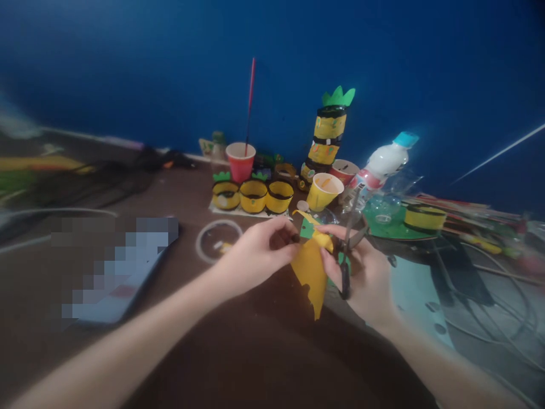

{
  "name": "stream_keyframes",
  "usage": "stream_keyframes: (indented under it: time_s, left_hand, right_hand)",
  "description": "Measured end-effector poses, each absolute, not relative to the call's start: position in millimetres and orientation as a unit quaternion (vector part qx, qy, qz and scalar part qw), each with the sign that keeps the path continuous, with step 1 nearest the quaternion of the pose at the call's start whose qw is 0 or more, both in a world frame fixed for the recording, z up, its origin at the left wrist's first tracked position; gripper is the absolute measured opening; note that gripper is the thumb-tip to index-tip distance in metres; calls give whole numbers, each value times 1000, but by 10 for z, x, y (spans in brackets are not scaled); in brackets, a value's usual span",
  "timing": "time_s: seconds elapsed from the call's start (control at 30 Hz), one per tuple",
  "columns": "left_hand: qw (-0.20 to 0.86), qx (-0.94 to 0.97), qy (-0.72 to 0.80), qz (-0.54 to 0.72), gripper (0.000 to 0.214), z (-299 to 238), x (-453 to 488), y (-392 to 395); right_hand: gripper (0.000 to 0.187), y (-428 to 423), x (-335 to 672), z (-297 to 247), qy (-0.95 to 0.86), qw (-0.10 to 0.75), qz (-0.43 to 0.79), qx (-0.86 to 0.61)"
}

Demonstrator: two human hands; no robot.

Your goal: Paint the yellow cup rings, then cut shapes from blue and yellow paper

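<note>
My left hand (259,250) pinches the top edge of a yellow paper piece (310,272) that hangs down between both hands. My right hand (361,272) also holds that paper with its thumb and fingers, and its fingers are wrapped through the black handles of scissors (347,250), whose blades point up and away. A scrap of green paper (306,228) shows just behind the yellow piece. Both hands hover over a dark brown table (238,352).
Behind the hands stand three yellow paper rings (253,196), a red cup (240,161) with a stick, a yellow cup (323,191), a stacked yellow tower with a green top (327,136) and a tilted plastic bottle (383,162). A phone (119,272) lies left. Cables (502,307) lie right.
</note>
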State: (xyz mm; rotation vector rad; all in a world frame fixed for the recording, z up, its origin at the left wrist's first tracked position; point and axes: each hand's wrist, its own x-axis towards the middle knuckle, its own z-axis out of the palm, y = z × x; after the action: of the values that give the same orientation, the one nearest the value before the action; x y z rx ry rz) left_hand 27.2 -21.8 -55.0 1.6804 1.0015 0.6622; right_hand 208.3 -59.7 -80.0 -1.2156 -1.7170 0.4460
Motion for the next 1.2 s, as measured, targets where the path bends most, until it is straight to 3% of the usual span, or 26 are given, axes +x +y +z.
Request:
stream_keyframes:
  time_s: [0.43, 0.57, 0.67, 0.77, 0.97, 1.2]
  left_hand:
    - [652, 595, 394, 254, 12, -653, 317, -202]
    - [670, 571, 403, 251, 12, -595, 286, -155]
    - [665, 573, 403, 259, 11, -530, 235, -133]
    - [643, 581, 418, 272, 11, -484, 176, -103]
    - [610, 582, 455, 287, 12, -497, 116, -36]
    - [577, 617, 446, 296, 14, -537, 106, -15]
  right_hand:
    - [29, -633, 2069, -644, -712, 406, 205, -535]
    - [11, -620, 2183, -400, -660, 362, 327, -571]
    - [15, -605, 2309, -260, -635, 176, 548, -516]
    - [16, -594, 2399, -241, -605, 83, 627, -484]
    - [10, -579, 2407, -325, -582, 33, 680, -445]
    - [16, -533, 2407, -337, -569, 29, 702, -427]
